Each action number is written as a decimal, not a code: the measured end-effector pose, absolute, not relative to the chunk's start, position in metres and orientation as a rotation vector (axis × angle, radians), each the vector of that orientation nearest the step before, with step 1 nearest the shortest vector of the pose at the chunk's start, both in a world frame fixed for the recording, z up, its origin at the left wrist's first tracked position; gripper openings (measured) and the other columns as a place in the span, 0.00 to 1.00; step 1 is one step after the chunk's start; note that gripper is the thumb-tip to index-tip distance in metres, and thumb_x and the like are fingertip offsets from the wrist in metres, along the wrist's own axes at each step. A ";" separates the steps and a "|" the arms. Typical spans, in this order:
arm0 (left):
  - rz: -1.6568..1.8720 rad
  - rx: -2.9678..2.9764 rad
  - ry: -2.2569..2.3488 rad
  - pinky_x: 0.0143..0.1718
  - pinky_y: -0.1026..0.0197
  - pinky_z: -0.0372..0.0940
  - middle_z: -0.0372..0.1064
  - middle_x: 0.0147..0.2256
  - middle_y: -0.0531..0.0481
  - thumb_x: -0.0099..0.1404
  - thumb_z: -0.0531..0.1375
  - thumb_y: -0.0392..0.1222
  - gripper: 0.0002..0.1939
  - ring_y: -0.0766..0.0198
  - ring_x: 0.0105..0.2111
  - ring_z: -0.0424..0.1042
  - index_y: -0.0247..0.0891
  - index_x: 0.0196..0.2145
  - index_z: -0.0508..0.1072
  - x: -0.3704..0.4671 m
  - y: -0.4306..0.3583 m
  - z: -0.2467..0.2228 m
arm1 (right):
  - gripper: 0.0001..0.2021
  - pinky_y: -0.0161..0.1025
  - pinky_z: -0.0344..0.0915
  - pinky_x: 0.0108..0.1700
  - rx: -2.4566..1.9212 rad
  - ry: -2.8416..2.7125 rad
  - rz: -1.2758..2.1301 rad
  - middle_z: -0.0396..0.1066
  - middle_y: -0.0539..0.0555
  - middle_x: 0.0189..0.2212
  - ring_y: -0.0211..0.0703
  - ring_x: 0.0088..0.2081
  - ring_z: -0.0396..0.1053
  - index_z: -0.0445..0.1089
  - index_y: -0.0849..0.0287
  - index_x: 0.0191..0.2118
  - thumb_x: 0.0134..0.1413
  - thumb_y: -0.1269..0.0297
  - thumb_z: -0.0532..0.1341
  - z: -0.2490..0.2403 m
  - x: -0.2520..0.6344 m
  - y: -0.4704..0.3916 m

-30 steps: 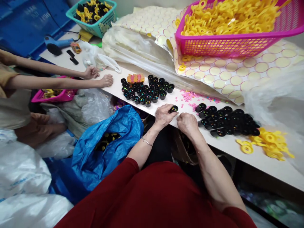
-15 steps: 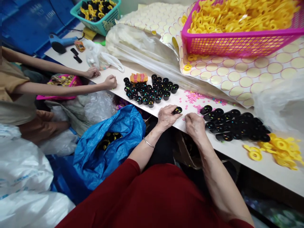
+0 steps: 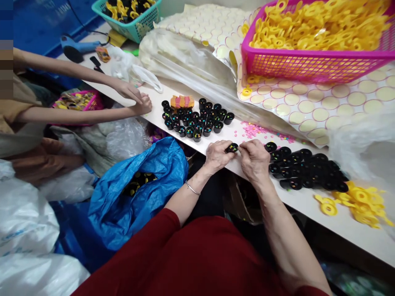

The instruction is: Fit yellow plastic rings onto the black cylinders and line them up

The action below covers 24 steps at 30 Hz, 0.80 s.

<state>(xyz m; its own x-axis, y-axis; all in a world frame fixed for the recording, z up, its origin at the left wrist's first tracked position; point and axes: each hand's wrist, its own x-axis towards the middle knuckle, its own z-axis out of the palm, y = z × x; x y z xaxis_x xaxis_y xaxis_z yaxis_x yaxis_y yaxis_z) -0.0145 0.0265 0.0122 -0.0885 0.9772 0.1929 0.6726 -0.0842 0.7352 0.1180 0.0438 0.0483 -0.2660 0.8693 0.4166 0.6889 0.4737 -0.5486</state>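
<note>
My left hand [image 3: 217, 155] is closed round a small black cup [image 3: 232, 148] with coloured bits inside, at the table's front edge. Against the cup's right side is my right hand [image 3: 254, 158], its fingers pinched together; anything between them is too small to make out. Left of my hands stands a group of black cups [image 3: 197, 123] holding coloured beads. Another group of black cups [image 3: 302, 164], some tilted, lies to the right. Pink beads [image 3: 253, 130] are scattered on the white table [image 3: 311, 205] behind my hands.
Yellow rings [image 3: 364, 201] lie at the right. A pink basket [image 3: 308, 63] of yellow pieces stands behind, a teal basket [image 3: 132, 28] at the back left. Another person's hands [image 3: 138, 98] rest at the table's left edge. A blue sack [image 3: 117, 205] is below.
My right hand has moved left and up to the cup in my left hand. The other person's hands have come together. The view has shifted slightly.
</note>
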 end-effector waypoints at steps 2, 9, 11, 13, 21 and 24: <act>0.985 1.799 1.794 0.42 0.60 0.61 0.73 0.36 0.54 0.55 0.61 0.41 0.11 0.63 0.39 0.69 0.43 0.38 0.74 -0.015 0.026 0.012 | 0.09 0.39 0.60 0.35 -1.286 -2.137 0.313 0.66 0.53 0.27 0.43 0.32 0.63 0.69 0.57 0.28 0.54 0.64 0.54 0.052 0.113 0.049; 1.001 1.808 1.780 0.42 0.59 0.60 0.73 0.35 0.52 0.56 0.60 0.39 0.09 0.62 0.39 0.69 0.41 0.37 0.74 -0.014 0.024 0.015 | 0.13 0.39 0.57 0.36 -1.496 -2.363 0.306 0.66 0.55 0.29 0.45 0.35 0.61 0.71 0.58 0.28 0.55 0.66 0.50 0.064 0.102 0.048; 1.005 1.803 1.778 0.41 0.59 0.60 0.73 0.35 0.52 0.56 0.60 0.39 0.09 0.62 0.39 0.69 0.42 0.37 0.74 -0.014 0.024 0.016 | 0.12 0.39 0.56 0.35 -1.554 -2.361 0.335 0.65 0.55 0.29 0.45 0.35 0.61 0.71 0.59 0.28 0.54 0.66 0.51 0.066 0.100 0.049; 1.013 1.802 1.771 0.41 0.59 0.60 0.74 0.35 0.52 0.55 0.61 0.39 0.10 0.61 0.39 0.69 0.42 0.37 0.74 -0.015 0.024 0.016 | 0.12 0.39 0.55 0.34 -1.619 -2.358 0.361 0.65 0.55 0.28 0.45 0.34 0.61 0.71 0.59 0.28 0.52 0.67 0.51 0.068 0.097 0.051; 1.044 1.785 1.746 0.39 0.60 0.61 0.74 0.34 0.53 0.54 0.61 0.37 0.09 0.62 0.37 0.70 0.41 0.35 0.75 -0.015 0.025 0.017 | 0.14 0.38 0.53 0.32 -1.632 -2.349 0.410 0.60 0.53 0.25 0.42 0.29 0.58 0.71 0.60 0.26 0.52 0.67 0.49 0.069 0.093 0.049; 1.055 1.775 1.765 0.40 0.61 0.62 0.74 0.34 0.52 0.54 0.60 0.36 0.09 0.62 0.37 0.70 0.41 0.35 0.75 -0.014 0.024 0.019 | 0.14 0.38 0.55 0.33 -1.555 -2.286 0.437 0.59 0.52 0.25 0.42 0.30 0.58 0.72 0.59 0.27 0.53 0.66 0.49 0.064 0.095 0.048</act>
